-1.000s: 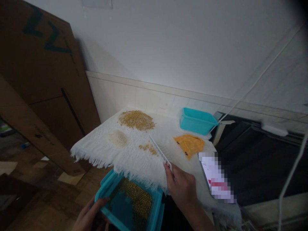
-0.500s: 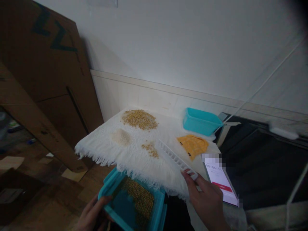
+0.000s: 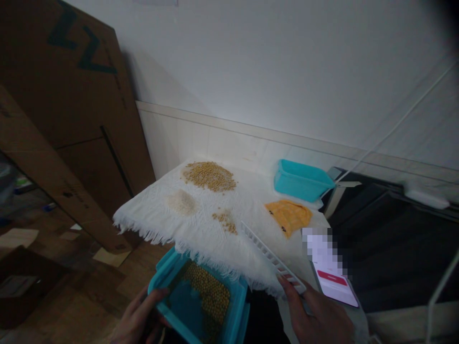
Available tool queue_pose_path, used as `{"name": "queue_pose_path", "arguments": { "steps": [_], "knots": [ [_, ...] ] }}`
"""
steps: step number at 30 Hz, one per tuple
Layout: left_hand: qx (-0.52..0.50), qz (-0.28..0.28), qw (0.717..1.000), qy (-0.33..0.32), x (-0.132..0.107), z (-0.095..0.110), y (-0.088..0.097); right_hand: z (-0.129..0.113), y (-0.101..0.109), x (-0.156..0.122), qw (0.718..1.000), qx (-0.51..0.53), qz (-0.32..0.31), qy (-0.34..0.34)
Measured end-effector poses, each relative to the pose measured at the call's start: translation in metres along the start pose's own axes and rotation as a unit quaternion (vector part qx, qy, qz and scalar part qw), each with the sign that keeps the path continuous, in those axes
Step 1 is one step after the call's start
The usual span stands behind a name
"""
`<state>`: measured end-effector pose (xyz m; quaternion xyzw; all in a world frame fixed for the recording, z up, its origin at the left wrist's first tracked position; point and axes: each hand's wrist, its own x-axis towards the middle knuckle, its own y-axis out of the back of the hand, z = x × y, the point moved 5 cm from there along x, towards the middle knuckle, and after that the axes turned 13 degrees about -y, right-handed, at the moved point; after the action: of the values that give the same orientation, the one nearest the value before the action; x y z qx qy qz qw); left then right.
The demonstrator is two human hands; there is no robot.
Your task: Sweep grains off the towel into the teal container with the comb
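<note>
My left hand (image 3: 143, 313) grips the left rim of a teal plastic bin (image 3: 181, 306), held just below the table's front edge. Soybeans (image 3: 210, 291) lie along the far and right sides of its floor. In my right hand (image 3: 315, 313) is a narrow white plastic tray (image 3: 270, 257) with a row of square cells, its far end low over the cloth. Close to that end lies a small scatter of soybeans (image 3: 226, 222). A large soybean pile (image 3: 210, 176) is at the back, with a heap of white rice-like grains (image 3: 181, 202) in front of it.
A white fringed cloth (image 3: 150, 205) covers the table. On the right are a second teal bin (image 3: 304, 180), a folded yellow cloth (image 3: 289, 216) and a phone (image 3: 335, 282). A tall cardboard box (image 3: 82, 119) stands left, and a white wall (image 3: 272, 71) rises behind.
My right hand and the white tray have shifted slightly right and down, away from the small scatter of soybeans. The left hand and the bin it grips stay nearly in place.
</note>
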<state>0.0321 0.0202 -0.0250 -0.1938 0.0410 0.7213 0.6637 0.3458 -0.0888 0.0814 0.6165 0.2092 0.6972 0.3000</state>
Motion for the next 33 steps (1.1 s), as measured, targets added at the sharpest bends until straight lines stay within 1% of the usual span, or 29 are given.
{"name": "queue_pose_path", "arguments": {
  "steps": [3, 6, 8, 11, 12, 15, 17, 20, 23, 25, 29, 31, 33],
  "knots": [
    [-0.002, -0.013, 1.0, 0.015, 0.002, -0.004, 0.001, 0.002, -0.001, 0.0, 0.999, 0.029, -0.008, -0.03],
    [-0.007, -0.012, 1.0, 0.006, 0.002, -0.003, 0.002, -0.003, 0.0, 0.004, 0.998, 0.043, -0.005, -0.04],
    [-0.004, -0.011, 1.0, 0.005, 0.001, 0.0, 0.002, -0.009, 0.001, 0.012, 0.997, 0.052, 0.003, -0.051],
    [0.002, -0.018, 1.0, 0.018, 0.0, 0.003, 0.0, -0.017, 0.002, 0.027, 0.993, 0.079, 0.013, -0.085],
    [0.004, -0.018, 1.0, 0.019, 0.0, 0.004, -0.001, -0.019, 0.003, 0.032, 0.992, 0.086, 0.019, -0.086],
    [0.006, -0.018, 1.0, 0.012, 0.001, 0.006, -0.002, -0.025, 0.006, 0.036, 0.994, 0.091, 0.039, -0.046],
    [0.005, -0.018, 1.0, 0.014, 0.0, 0.008, -0.004, -0.024, 0.005, 0.032, 0.995, 0.086, 0.029, -0.034],
    [0.005, -0.01, 1.0, 0.022, -0.004, 0.011, -0.005, -0.018, 0.002, 0.021, 0.996, 0.072, -0.001, -0.043],
    [0.012, 0.007, 1.0, 0.019, -0.007, 0.017, -0.006, -0.017, 0.001, 0.017, 0.998, 0.061, -0.007, -0.031],
    [0.004, -0.004, 1.0, 0.008, -0.007, 0.02, -0.008, -0.018, 0.002, 0.021, 0.996, 0.075, -0.003, -0.045],
    [0.014, -0.013, 1.0, 0.016, -0.005, 0.018, -0.008, -0.017, 0.0, 0.036, 0.985, 0.129, -0.025, -0.113],
    [0.014, -0.019, 1.0, 0.005, -0.003, 0.016, -0.007, -0.019, 0.0, 0.043, 0.982, 0.149, -0.028, -0.115],
    [0.011, -0.017, 1.0, -0.003, -0.001, 0.011, -0.004, -0.021, -0.001, 0.048, 0.98, 0.17, -0.016, -0.101]
  ]
}}
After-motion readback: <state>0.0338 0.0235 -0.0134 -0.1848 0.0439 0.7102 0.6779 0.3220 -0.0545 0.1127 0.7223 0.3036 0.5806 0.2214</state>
